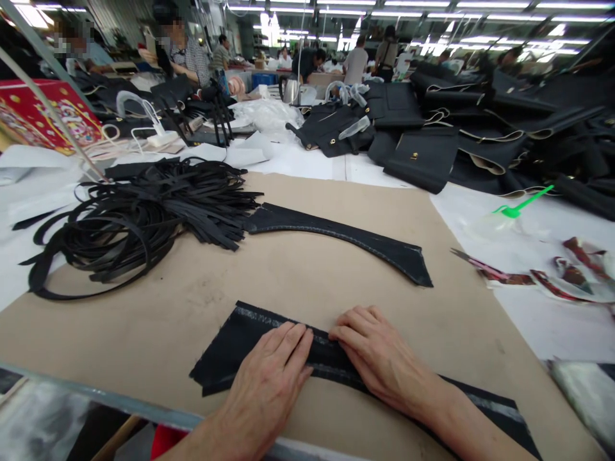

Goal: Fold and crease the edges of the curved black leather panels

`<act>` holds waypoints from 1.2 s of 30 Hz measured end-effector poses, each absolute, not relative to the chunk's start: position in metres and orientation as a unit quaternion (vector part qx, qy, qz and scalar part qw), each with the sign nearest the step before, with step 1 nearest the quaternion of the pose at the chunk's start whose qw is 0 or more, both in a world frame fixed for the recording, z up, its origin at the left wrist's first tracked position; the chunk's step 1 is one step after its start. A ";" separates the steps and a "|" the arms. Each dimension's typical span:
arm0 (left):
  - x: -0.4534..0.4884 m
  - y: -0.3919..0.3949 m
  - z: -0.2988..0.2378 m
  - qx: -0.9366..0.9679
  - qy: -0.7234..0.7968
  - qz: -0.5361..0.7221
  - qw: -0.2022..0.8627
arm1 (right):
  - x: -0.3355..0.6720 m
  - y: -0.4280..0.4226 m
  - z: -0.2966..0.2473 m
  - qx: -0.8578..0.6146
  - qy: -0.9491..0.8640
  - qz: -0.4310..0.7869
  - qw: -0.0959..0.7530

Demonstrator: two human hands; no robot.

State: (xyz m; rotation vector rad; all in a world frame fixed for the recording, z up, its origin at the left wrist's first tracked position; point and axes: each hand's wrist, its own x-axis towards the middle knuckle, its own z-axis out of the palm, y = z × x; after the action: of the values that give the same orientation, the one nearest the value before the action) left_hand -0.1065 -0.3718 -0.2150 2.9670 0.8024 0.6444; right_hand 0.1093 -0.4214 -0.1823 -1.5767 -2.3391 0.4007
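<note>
A long, curved piece of black leather-like material [221, 355] lies along the front of the brown board, with a whitish line near its upper edge. My left hand [271, 374] rests flat on its middle, fingers straight and close together, tips at the upper edge. Just to the right, my right hand [384, 362] has bent fingers closed on that same edge, which looks folded over there. Its thumb is hidden. Farther back lies a similar curved black piece [336, 234], untouched, with a pale line along its lower edge.
Black strips [158, 211] lie heaped and coiled at left on the brown board [158, 326]. Scissors [480, 264] and a green plastic tool [514, 210] are at right. Black bag parts [423, 150] pile up behind. A red box [45, 115] stands at left; people work beyond.
</note>
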 end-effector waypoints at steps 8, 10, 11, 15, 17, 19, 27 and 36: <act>-0.108 -0.364 -0.215 0.950 0.215 0.225 -0.033 | 0.116 -0.447 -0.187 -0.568 -0.802 0.093 0.160; -0.107 -0.361 -0.216 0.954 0.204 0.217 -0.034 | 0.117 -0.457 -0.190 -0.576 -0.800 0.081 0.150; -0.107 -0.360 -0.216 0.956 0.200 0.211 -0.034 | 0.117 -0.462 -0.192 -0.580 -0.797 0.077 0.147; -0.106 -0.358 -0.215 0.959 0.196 0.200 -0.034 | 0.122 -0.479 -0.197 -0.600 -0.785 0.052 0.144; -0.106 -0.357 -0.214 0.959 0.194 0.206 -0.036 | 0.127 -0.486 -0.198 -0.611 -0.778 0.042 0.141; -0.106 -0.357 -0.214 0.958 0.193 0.208 -0.041 | 0.132 -0.493 -0.197 -0.622 -0.770 0.035 0.139; -0.105 -0.358 -0.216 0.954 0.194 0.223 -0.053 | 0.132 -0.509 -0.190 -0.643 -0.748 0.009 0.164; -0.116 -0.350 -0.210 0.953 0.193 0.233 -0.020 | 0.137 -0.514 -0.203 -0.650 -0.744 -0.017 0.150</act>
State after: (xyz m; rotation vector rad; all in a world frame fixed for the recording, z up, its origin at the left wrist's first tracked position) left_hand -0.1161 -0.3497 -0.2097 3.0330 0.6134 0.7401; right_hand 0.1367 -0.5139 -0.2031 -1.8684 -2.1387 -0.0485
